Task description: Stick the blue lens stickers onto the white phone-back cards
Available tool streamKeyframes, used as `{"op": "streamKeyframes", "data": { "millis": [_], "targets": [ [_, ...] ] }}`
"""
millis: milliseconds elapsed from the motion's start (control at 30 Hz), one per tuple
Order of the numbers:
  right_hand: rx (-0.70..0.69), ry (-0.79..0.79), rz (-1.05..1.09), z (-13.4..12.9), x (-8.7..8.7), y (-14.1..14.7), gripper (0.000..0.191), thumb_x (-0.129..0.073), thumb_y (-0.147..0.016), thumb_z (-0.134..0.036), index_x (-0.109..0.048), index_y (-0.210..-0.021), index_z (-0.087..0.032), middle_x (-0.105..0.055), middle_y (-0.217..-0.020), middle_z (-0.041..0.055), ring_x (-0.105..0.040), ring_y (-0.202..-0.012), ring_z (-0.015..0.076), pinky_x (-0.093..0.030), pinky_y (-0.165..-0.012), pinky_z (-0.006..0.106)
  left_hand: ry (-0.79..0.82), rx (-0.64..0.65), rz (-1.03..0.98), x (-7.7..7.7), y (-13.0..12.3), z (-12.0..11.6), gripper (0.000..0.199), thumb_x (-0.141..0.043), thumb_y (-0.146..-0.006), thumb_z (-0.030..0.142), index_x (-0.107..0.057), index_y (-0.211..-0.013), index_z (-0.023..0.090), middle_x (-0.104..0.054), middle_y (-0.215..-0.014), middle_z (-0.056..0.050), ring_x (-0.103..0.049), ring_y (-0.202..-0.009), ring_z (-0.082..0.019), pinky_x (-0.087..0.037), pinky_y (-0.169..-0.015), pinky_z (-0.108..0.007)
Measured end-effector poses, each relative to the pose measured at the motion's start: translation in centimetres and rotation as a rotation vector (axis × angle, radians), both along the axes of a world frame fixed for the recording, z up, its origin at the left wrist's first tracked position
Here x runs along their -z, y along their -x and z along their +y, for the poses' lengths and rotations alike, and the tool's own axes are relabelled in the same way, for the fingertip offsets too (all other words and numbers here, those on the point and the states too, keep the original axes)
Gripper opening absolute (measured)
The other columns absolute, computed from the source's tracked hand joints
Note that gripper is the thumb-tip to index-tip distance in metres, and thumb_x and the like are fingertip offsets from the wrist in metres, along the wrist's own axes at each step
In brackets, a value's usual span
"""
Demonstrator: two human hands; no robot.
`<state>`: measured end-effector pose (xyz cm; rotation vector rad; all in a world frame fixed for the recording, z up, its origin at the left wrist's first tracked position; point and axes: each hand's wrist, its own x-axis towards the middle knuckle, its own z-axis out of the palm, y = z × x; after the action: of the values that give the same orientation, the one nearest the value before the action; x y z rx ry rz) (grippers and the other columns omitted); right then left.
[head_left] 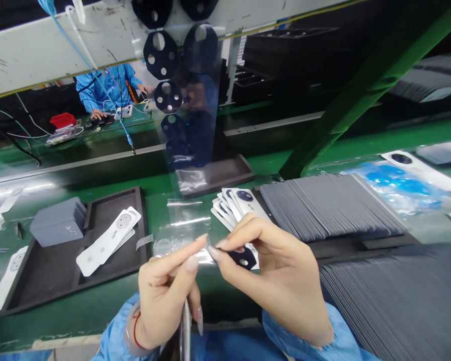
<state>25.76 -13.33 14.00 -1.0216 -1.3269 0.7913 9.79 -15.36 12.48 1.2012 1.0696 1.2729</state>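
My right hand (278, 276) pinches a black disc with round holes (244, 258) between thumb and fingers, in front of the white panels. Close beside it, my left hand (171, 291) is closed, its thumb and index finger pressed near the right fingertips. A thin flat panel (187, 328), seen edge-on, hangs below the left fingers and seems held by them; its face is hidden. Just beyond the hands, white panels with black discs (244, 198) lie fanned out. A clear film sheet bearing black discs (167, 95) hangs ahead.
At left, a black tray (48, 281) holds grey panels (58, 220) and white panels (105, 245). Rows of grey panels (330, 205) stand at right, with a blue-and-clear plastic bag (398, 185) beyond. A green post (346, 105) slants across. Across the bench, a person in blue (105, 87) works.
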Motion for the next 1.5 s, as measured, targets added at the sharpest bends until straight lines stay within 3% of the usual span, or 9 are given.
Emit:
{"op": "streamKeyframes", "data": {
  "millis": [100, 233, 367, 500, 600, 833, 1067, 1367, 1500],
  "targets": [
    [0.038, 0.018, 0.029, 0.2, -0.1, -0.4, 0.019, -0.076, -0.078, -0.008, -0.066, -0.073, -0.024, -0.061, -0.065, -0.0048, -0.055, -0.06, 0.0125, -0.044, -0.056, 0.027, -0.054, -0.217, 0.039, -0.4, -0.1, 0.0, 0.025, -0.069, -0.094, 0.044, -0.08, -0.113, 0.033, -0.057, -0.035, 0.008, -0.044, -0.026, -0.005, -0.036, -0.034, -0.014],
    [-0.139, 0.097, 0.222, 0.8, 0.1, -1.1, 0.017, -0.077, -0.083, -0.013, -0.076, -0.09, -0.028, -0.074, -0.084, -0.0018, -0.064, -0.073, 0.0145, -0.051, -0.061, 0.025, -0.071, -0.272, 0.126, 1.0, 0.5, 3.2, 0.035, -0.066, -0.093, 0.053, -0.081, -0.096, 0.022, -0.047, -0.035, 0.008, -0.037, -0.029, -0.006, -0.031, -0.034, -0.017],
    [-0.161, 0.163, 0.446, 2.1, 0.9, -1.4, 0.029, -0.076, -0.084, -0.016, -0.078, -0.106, -0.036, -0.071, -0.123, -0.0023, -0.066, -0.094, 0.0156, -0.054, -0.072, 0.026, 0.144, -0.161, 0.136, 5.1, 1.1, 9.5, 0.053, -0.059, -0.09, 0.067, -0.077, -0.09, 0.017, -0.043, -0.04, 0.008, -0.037, -0.036, -0.008, -0.026, -0.038, -0.02],
    [-0.17, 0.241, 0.528, 3.4, 1.6, -1.4, 0.028, -0.081, -0.08, -0.024, -0.079, -0.105, -0.038, -0.072, -0.11, -0.0043, -0.061, -0.079, 0.0111, -0.053, -0.075, 0.025, 0.336, 0.023, 0.053, 9.0, 1.3, 13.7, 0.066, -0.063, -0.078, 0.078, -0.072, -0.072, 0.014, -0.047, -0.048, 0.005, -0.033, -0.039, -0.006, -0.021, -0.04, -0.023],
    [-0.238, 0.278, 0.558, 4.0, 1.8, -1.4, 0.026, -0.083, -0.079, -0.03, -0.08, -0.104, -0.037, -0.074, -0.1, -0.0032, -0.064, -0.083, 0.014, -0.053, -0.078, 0.028, 0.408, 0.146, 0.01, 10.1, 1.2, 14.2, 0.06, -0.074, -0.073, 0.072, -0.069, -0.064, 0.013, -0.053, -0.054, 0.002, -0.034, -0.042, -0.006, -0.022, -0.041, -0.023],
    [-0.06, 0.181, 0.452, 4.9, 2.8, -1.1, 0.029, -0.088, -0.071, -0.027, -0.079, -0.098, -0.032, -0.075, -0.092, -0.0022, -0.063, -0.087, 0.0181, -0.048, -0.076, 0.031, 0.326, 0.115, -0.173, 7.4, 0.3, 11.4, 0.045, -0.083, -0.071, 0.058, -0.072, -0.086, 0.016, -0.07, -0.08, -0.002, -0.061, -0.073, -0.014, -0.049, -0.066, -0.022],
    [-0.036, 0.103, 0.188, 3.8, 3.2, 0.4, 0.027, -0.085, -0.076, -0.026, -0.077, -0.101, -0.03, -0.074, -0.086, -0.001, -0.063, -0.078, 0.0192, -0.046, -0.074, 0.035, 0.214, 0.031, -0.318, 3.6, 0.2, 7.1, 0.035, -0.072, -0.089, 0.045, -0.074, -0.114, 0.019, -0.077, -0.105, -0.006, -0.069, -0.1, -0.021, -0.053, -0.081, -0.024],
    [-0.067, 0.066, 0.098, 3.4, 3.0, 0.7, 0.028, -0.082, -0.078, -0.025, -0.078, -0.104, -0.033, -0.072, -0.08, -0.0022, -0.062, -0.072, 0.0182, -0.046, -0.07, 0.034, 0.123, 0.085, -0.196, 2.8, 1.2, 5.4, 0.034, -0.058, -0.101, 0.044, -0.068, -0.125, 0.024, -0.074, -0.119, -0.006, -0.068, -0.108, -0.022, -0.054, -0.079, -0.025],
    [-0.067, 0.054, 0.059, 3.1, 3.2, 0.6, 0.027, -0.08, -0.081, -0.027, -0.079, -0.107, -0.034, -0.067, -0.076, -0.0023, -0.06, -0.072, 0.0178, -0.046, -0.069, 0.033, 0.082, 0.065, -0.091, 2.4, 1.4, 5.3, 0.034, -0.054, -0.102, 0.045, -0.067, -0.126, 0.024, -0.072, -0.124, -0.006, -0.064, -0.118, -0.025, -0.051, -0.094, -0.031]
  ]
}}
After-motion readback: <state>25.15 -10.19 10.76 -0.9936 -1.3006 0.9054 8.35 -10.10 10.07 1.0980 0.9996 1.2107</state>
